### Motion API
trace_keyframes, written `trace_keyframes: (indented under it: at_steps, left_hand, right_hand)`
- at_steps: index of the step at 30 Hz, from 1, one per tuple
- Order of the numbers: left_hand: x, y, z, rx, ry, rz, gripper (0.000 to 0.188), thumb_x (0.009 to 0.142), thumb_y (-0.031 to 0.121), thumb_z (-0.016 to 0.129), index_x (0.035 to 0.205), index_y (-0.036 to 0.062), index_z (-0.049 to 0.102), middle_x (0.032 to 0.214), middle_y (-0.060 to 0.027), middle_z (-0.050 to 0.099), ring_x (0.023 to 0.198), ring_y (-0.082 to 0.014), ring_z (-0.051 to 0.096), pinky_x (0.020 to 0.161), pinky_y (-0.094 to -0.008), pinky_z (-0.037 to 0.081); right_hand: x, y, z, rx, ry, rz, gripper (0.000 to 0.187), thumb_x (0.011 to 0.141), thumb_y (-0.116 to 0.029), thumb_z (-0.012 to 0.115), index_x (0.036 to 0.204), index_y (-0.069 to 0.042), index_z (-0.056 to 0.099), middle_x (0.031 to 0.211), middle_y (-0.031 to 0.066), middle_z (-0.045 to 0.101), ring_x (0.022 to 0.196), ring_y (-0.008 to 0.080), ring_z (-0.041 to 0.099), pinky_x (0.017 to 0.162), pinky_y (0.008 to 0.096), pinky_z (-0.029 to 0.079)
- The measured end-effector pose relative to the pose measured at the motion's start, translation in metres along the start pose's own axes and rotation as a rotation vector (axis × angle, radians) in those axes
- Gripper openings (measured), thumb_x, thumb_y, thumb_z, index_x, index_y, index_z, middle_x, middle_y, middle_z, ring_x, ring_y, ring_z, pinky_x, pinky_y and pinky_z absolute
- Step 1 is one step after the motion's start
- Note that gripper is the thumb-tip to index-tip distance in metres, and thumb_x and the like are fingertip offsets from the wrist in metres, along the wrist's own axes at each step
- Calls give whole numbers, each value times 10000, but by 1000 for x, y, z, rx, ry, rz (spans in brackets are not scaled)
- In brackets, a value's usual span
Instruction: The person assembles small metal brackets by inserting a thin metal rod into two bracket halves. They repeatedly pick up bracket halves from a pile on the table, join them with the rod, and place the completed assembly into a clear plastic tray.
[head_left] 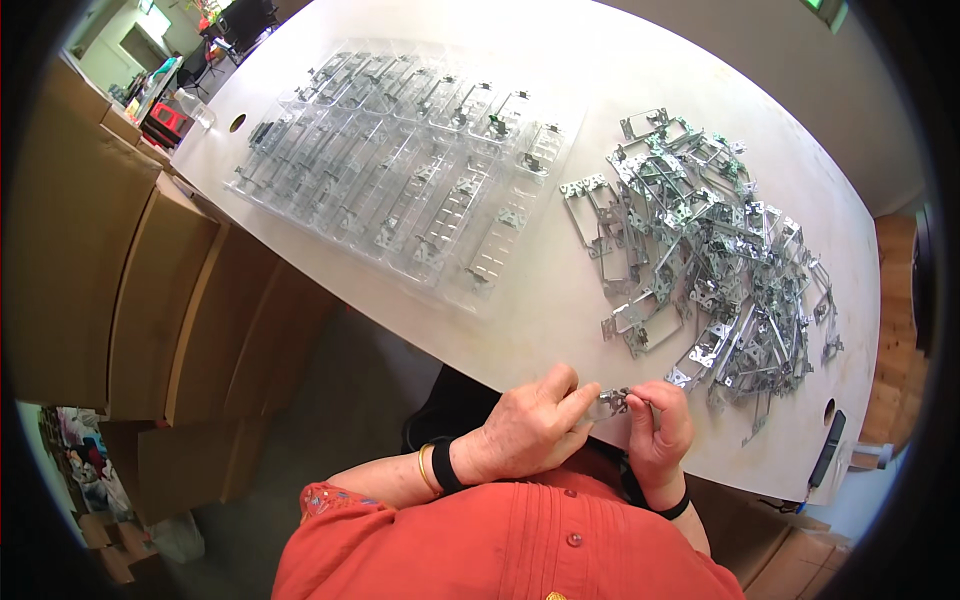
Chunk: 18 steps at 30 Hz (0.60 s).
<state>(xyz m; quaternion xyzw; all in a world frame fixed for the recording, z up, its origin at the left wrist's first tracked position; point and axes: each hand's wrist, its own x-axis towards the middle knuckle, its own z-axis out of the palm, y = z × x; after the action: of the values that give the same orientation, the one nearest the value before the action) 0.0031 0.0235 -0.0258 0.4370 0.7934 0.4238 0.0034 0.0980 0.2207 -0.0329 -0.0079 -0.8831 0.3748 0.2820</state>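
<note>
Close to my body, at the near edge of the table, both hands come together on one small metal bracket [612,403]. My left hand [535,420] is closed around its left side, hiding much of it. With thumb and fingertips, my right hand [660,425] pinches the bracket's other end. A large heap of similar silvery metal brackets [710,240] lies on the table just beyond my right hand. Farther off to the left, a clear plastic tray [460,290] holds rows of such brackets in its long compartments.
The white table [520,340] has a curved edge and a dark hole near each end. A black bar-shaped object [826,450] lies at the right edge. Large cardboard boxes [150,300] stand left of the table. A red stool [168,118] shows at the far left.
</note>
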Motion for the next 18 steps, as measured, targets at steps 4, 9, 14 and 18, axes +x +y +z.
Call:
trace_keyframes:
  at_steps: [4,9,14,18]
  left_hand:
    - [0,1,0,-2,0,0,491,772,118,854,1225,13,696,994,-124,609,703,-255,667,604,-365,568]
    - [0,1,-1,-4,4,0,484,776,121,851,1221,11,697,993,-124,611,702,-252,671,602,-357,571]
    - [2,1,-1,1,14,18,482,780,121,846,1224,7,695,991,-123,612,698,-249,671,602,-355,572]
    - [0,-1,1,-6,13,15,482,781,115,841,1226,4,694,989,-123,613,699,-249,672,602,-355,571]
  right_hand:
    - [0,-2,0,1,12,19,146,944,26,758,1064,-13,685,976,141,724,850,302,708,744,365,565]
    - [1,-2,3,-2,30,9,142,948,1,768,1063,-15,687,955,140,711,844,299,702,744,364,564]
    - [-2,0,0,2,35,20,138,949,-10,772,1058,-19,688,948,137,708,836,296,698,741,363,562]
    - [-1,-2,1,8,28,21,139,947,-19,778,1051,-21,686,940,135,707,832,296,695,738,362,557]
